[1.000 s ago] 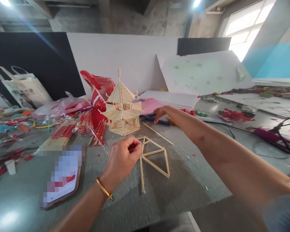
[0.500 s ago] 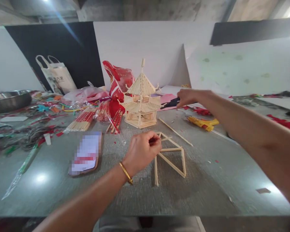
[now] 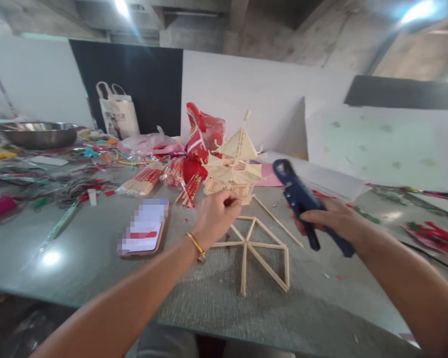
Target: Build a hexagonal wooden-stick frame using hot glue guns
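Observation:
My right hand [image 3: 334, 219] is wrapped round a dark blue hand cutter [image 3: 297, 191], which is raised above the table with its rounded head up and to the left. My left hand [image 3: 218, 214] hovers by the far-left side of a spoked frame of wooden sticks [image 3: 244, 268]. Its thumb and fingers are closed together; whatever they pinch is hidden. Several sticks of the frame meet at one centre, and outer sticks join some ends. A loose stick [image 3: 278, 221] lies beyond the frame. Behind stands a small tiered pagoda model [image 3: 234, 171] made of sticks.
Left of the frame lies a phone [image 3: 145, 226]. Packs of sticks [image 3: 144, 180] and a red bag [image 3: 205, 134] sit farther back. Craft scraps and a metal bowl [image 3: 39, 135] crowd the left side. Red pieces [image 3: 435, 231] lie on the right.
My right hand has lifted the cutter from beside the pagoda and brought it nearer. My left hand stays closed, and more of the stick frame shows. The view has shifted and tilted.

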Demonstrator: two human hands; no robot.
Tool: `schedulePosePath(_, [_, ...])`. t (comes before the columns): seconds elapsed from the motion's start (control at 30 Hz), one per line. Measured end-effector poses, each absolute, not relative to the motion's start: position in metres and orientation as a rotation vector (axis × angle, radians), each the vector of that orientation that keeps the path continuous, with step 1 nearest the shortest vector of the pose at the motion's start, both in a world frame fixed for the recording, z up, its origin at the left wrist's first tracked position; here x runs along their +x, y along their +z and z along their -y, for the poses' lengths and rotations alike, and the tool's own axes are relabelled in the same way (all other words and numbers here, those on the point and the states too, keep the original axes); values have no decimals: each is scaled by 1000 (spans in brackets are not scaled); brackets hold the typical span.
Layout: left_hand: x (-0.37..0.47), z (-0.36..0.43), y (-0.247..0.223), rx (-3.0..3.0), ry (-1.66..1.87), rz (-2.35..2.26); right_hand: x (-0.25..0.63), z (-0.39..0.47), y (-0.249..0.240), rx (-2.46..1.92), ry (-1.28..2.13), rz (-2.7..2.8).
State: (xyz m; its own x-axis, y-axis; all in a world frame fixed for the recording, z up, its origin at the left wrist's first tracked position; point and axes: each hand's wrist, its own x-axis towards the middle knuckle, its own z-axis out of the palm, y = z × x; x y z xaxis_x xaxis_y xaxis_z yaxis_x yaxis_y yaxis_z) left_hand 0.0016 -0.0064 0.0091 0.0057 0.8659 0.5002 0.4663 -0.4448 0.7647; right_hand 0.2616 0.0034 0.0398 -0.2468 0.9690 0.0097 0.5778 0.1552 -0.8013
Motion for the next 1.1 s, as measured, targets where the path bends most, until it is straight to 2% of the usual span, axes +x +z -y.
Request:
schedulePosePath(0.1, [-1,6,12,1886,1470,-1379,242,16,43,-1406,1203,1953])
schedulePosePath(0.2, [-3,8,14,1882,1496,-1401,232,31,48,-1382,1280,2025])
schedulePosePath(0.7, [7,16,10,1829,1593,-1397,209,58,28,-1560,864,2257])
schedulePosePath(1.1, [12,19,7,1708,1610,-1341,204,64,26,-1546,734,2289])
